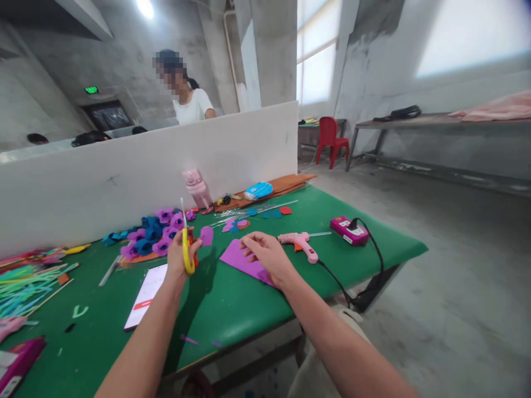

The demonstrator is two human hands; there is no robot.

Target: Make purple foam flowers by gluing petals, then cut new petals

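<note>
My left hand is closed around a pair of scissors with yellow and red handles, its blades pointing up. A small purple petal-shaped piece shows at the thumb tip of that hand, apparently pinched there. Over a larger purple sheet on the table hovers my right hand, fingers loosely bent and apart, with nothing seen in them. It covers part of the sheet. Right of it lies a pink glue gun. Finished purple and blue flowers are heaped beyond my left hand.
On the green table are a phone, coloured strips, a magenta power box with a black cable, loose petals, a pink bottle and brown sheets. A white partition stands behind; a person is beyond it.
</note>
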